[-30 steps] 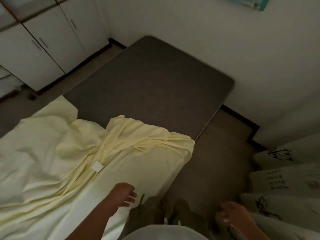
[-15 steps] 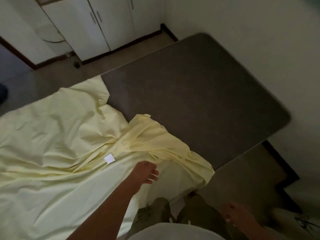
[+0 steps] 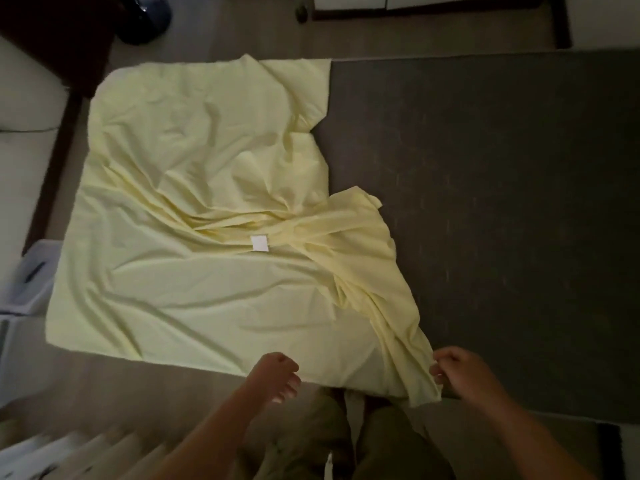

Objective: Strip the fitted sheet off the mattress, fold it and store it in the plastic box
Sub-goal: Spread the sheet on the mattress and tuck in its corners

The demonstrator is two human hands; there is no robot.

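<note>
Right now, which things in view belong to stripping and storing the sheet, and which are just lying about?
Job: fitted sheet, mattress, plastic box, left hand, right hand.
Lying about: dark round object on the floor, white cabinet.

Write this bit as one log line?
sheet: partly off mattress | left hand: curled at near edge | right hand: at near corner, grip unclear | plastic box: at left
</note>
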